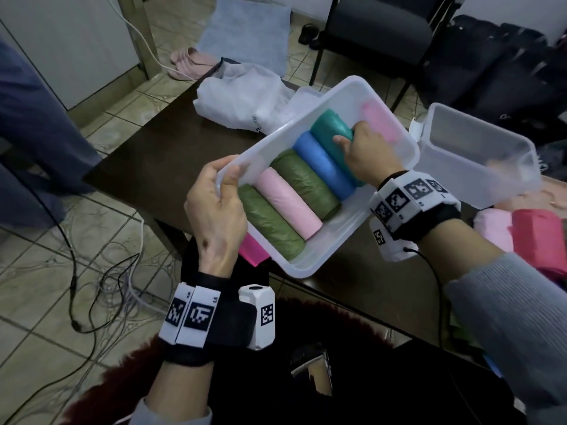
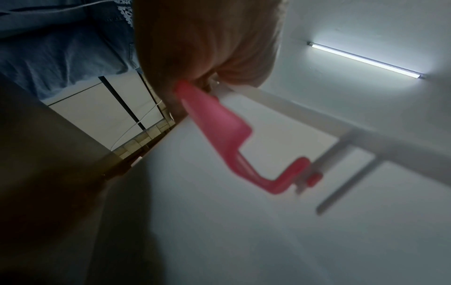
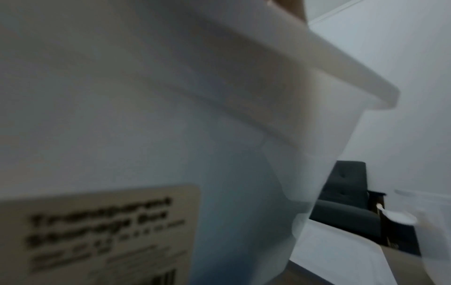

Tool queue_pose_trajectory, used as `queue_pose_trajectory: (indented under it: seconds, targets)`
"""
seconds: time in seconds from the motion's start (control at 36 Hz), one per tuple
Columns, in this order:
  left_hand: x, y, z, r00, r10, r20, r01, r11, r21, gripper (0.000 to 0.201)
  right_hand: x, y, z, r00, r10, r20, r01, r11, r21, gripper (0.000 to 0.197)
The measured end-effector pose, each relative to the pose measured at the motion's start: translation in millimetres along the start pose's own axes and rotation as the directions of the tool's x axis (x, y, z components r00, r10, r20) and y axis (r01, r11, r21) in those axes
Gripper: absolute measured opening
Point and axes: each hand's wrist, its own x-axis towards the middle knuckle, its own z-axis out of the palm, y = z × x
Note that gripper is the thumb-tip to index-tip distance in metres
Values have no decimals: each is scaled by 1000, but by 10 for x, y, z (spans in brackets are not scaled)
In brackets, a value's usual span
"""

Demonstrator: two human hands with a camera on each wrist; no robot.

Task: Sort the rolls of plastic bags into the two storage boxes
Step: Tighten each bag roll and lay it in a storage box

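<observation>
I hold a translucent storage box (image 1: 310, 265) tilted over the dark table (image 1: 159, 154). Side by side in it lie a green roll (image 1: 270, 222), a pink roll (image 1: 288, 200), another green roll (image 1: 303, 179), a blue roll (image 1: 322, 164) and a teal roll (image 1: 328, 130), with a pale pink one (image 1: 377, 118) behind. My left hand (image 1: 225, 179) grips the box's left rim. My right hand (image 1: 346, 139) reaches inside and curls round the teal roll's end. A second clear box (image 1: 478, 154) stands to the right. The left wrist view shows the box's pink latch (image 2: 219, 135), and the right wrist view its labelled wall (image 3: 219, 154).
Loose pink rolls (image 1: 497, 228) and a red-pink one (image 1: 540, 240) lie at the table's right edge. A white plastic bag (image 1: 245, 99) sits behind the held box. A dark chair (image 1: 377, 32) stands beyond the table. Cables (image 1: 92, 302) trail over the tiled floor at the left.
</observation>
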Motion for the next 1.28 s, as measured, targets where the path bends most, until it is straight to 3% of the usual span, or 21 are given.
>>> queue_pose_trajectory:
  seconds: [0.14, 0.31, 0.36, 0.42, 0.47, 0.53, 0.64, 0.78, 0.92, 1.17, 1.22, 1.28]
  targets:
    - [3, -8, -28, 1000, -11, 13, 11, 999, -37, 8, 61, 34, -100, 992, 17, 127, -19, 1000, 19, 48]
    - [28, -12, -21, 1000, -9, 28, 10, 999, -39, 11, 39, 100, -116, 986, 19, 164, -22, 1000, 13, 50]
    - [33, -17, -18, 1000, 1, 29, 0, 999, -35, 11, 16, 111, -72, 996, -5, 93, 9, 999, -41, 50]
    - [40, -28, -24, 1000, 5, 24, -4, 999, -35, 11, -32, 93, -29, 997, -46, -55, 37, 989, -146, 47]
    - [44, -39, -38, 1000, -1, 28, 2, 999, -36, 11, -93, 42, -26, 964, -127, -233, 55, 954, -294, 41]
    - [50, -51, -49, 1000, -9, 28, 10, 999, -45, 10, -140, -15, -44, 919, -241, -311, 105, 912, -396, 36]
    - [72, -69, -64, 1000, -15, 8, 16, 999, -40, 11, -165, -24, 0, 926, -324, -195, 238, 899, -367, 32]
    - [78, -58, -51, 1000, -8, 15, 8, 1000, -18, 8, -171, 11, 29, 974, -221, 47, 225, 931, -288, 51]
    - [92, -46, -41, 999, -11, 40, 12, 1000, -21, 11, -110, -11, -23, 978, -125, 166, 171, 937, -304, 60]
    - [138, -51, -27, 999, -47, 19, 47, 999, -27, 6, 47, 39, 9, 964, -94, 249, 165, 946, -280, 64]
    - [136, -57, -12, 999, -53, 0, 53, 998, -27, 9, 43, 57, 52, 969, -157, 191, 205, 942, -264, 59]
    - [126, -49, 2, 999, -55, -2, 55, 998, -20, 9, -4, 67, 95, 963, -268, 4, 262, 942, -211, 48]
